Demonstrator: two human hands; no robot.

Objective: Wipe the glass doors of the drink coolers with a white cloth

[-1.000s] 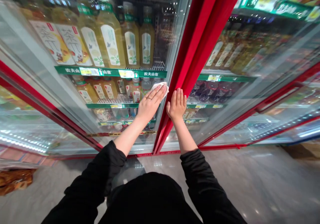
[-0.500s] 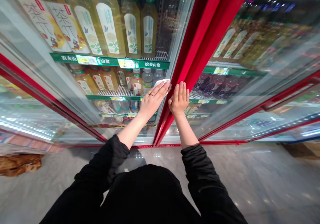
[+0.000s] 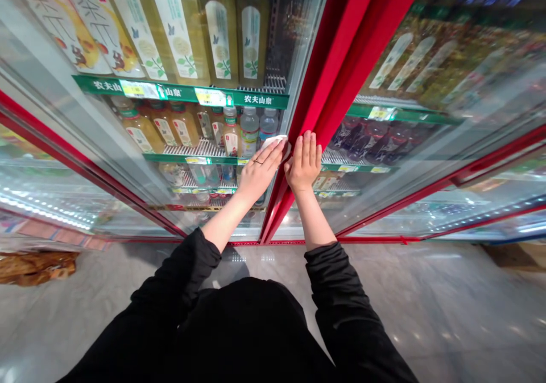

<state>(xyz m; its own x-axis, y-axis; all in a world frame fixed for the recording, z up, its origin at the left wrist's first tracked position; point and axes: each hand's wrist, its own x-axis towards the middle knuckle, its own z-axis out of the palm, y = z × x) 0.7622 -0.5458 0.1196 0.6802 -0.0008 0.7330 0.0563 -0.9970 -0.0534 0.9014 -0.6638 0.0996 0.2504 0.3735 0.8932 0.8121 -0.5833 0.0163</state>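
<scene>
Under R hand (image 3: 303, 164), red frame (image 3: 326, 58) vert.

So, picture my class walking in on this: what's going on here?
A person in black sleeves stands at a drinks fridge with glass doors. The left hand lies flat over a white cloth, by the edge of a glass door next to the red frame. The right hand rests flat on that frame, with no object visible in it. Behind the glass, bottles stand on green-edged shelves.
</scene>
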